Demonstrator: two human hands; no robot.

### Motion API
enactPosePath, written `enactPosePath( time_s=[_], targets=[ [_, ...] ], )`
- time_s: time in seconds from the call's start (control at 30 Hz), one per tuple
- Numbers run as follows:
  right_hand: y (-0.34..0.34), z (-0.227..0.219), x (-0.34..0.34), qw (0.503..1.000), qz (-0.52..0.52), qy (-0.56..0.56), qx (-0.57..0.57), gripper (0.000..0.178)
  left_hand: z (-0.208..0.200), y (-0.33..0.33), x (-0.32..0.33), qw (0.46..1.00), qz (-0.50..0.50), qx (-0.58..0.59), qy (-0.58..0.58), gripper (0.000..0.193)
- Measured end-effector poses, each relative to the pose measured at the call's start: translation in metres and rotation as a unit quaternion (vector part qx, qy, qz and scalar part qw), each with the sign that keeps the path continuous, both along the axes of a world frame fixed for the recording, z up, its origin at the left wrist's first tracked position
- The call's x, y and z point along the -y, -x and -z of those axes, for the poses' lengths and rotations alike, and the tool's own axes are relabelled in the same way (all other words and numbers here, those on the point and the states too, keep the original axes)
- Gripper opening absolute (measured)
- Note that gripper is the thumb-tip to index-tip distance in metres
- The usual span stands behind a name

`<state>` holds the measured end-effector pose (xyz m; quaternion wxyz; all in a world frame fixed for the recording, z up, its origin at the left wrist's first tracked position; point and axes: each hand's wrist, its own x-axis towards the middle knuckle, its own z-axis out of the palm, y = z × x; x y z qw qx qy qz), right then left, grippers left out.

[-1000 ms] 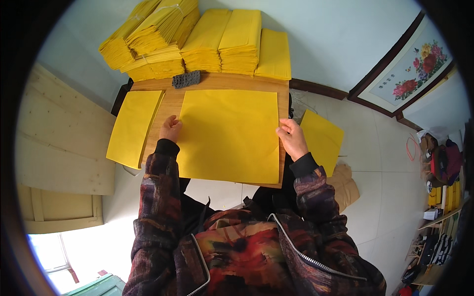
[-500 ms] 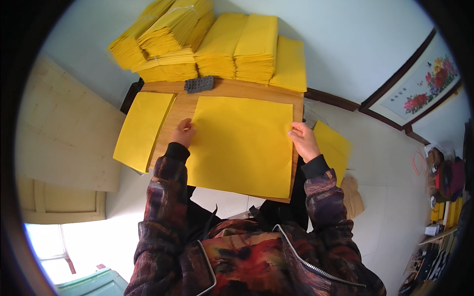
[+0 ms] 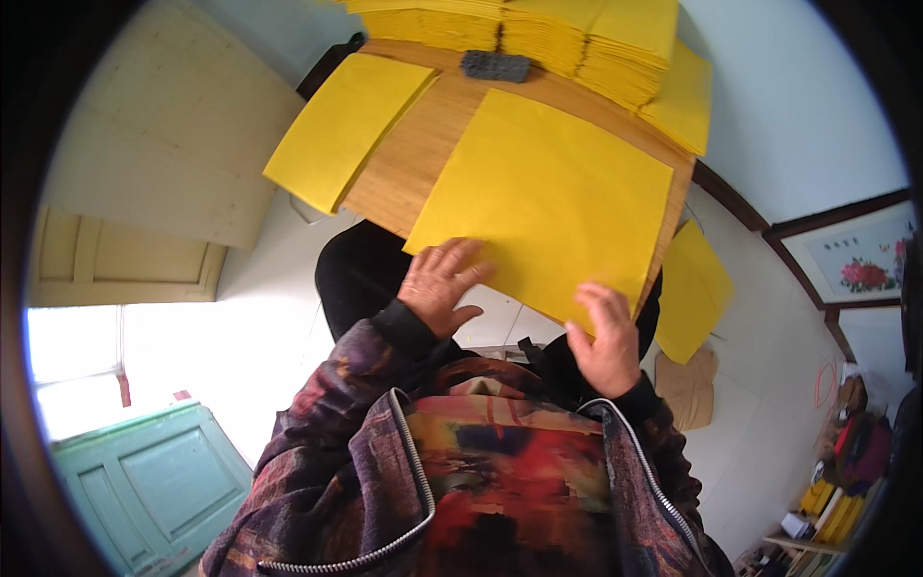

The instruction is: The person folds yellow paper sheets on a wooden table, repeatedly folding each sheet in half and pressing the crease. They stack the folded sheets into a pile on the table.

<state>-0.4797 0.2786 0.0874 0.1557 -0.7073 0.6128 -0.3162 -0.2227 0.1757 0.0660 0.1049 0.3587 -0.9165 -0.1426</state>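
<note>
the wooden table [image 3: 413, 159], running beneath and beyond both hands, now sits higher and more slanted in view than half a second ago. past the hands at its far side, the stacks of yellow paper [image 3: 625, 48] are partly cut off by the upper rim. the large yellow paper sheet [image 3: 553, 197] lies on the table directly ahead of the hands, its near edge at their fingers; earlier they flanked its side edges. a narrower yellow pile [image 3: 351, 125] lies ahead and left of the left hand. the left hand [image 3: 442, 288] is palm down, fingers spread over the near left corner, thumb out, gripping nothing. the right hand [image 3: 608, 341], blurred, is loosely curled near the near right corner, thumb and fingertips apart; whether it touches the sheet i cannot tell. farthest ahead, by the stacks, sits a grey textured pad [image 3: 495, 65].
</note>
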Motion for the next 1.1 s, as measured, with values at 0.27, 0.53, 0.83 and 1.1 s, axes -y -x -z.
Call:
enactPosePath(
  time_s=[0.27, 0.53, 0.83, 1.1],
  targets=[
    [-0.031, 0.016, 0.002, 0.989, -0.036, 0.004, -0.143, 0.034, 0.023, 0.002, 0.010, 0.992, -0.017, -0.033, 0.117, 0.034],
    [-0.035, 0.024, 0.009, 0.987, 0.000, 0.067, -0.146, 0.009, 0.014, -0.001, 0.024, 0.993, 0.002, -0.084, 0.077, 0.016],
    [-0.031, 0.020, 0.024, 0.996, 0.036, -0.040, -0.077, 0.005, 0.010, 0.002, 0.034, 0.998, -0.005, -0.053, 0.040, 0.013],
    [-0.012, 0.023, 0.043, 0.983, 0.003, -0.171, 0.065, 0.010, 0.011, 0.024, 0.021, 0.983, 0.069, -0.037, 0.164, 0.043]
  ],
)
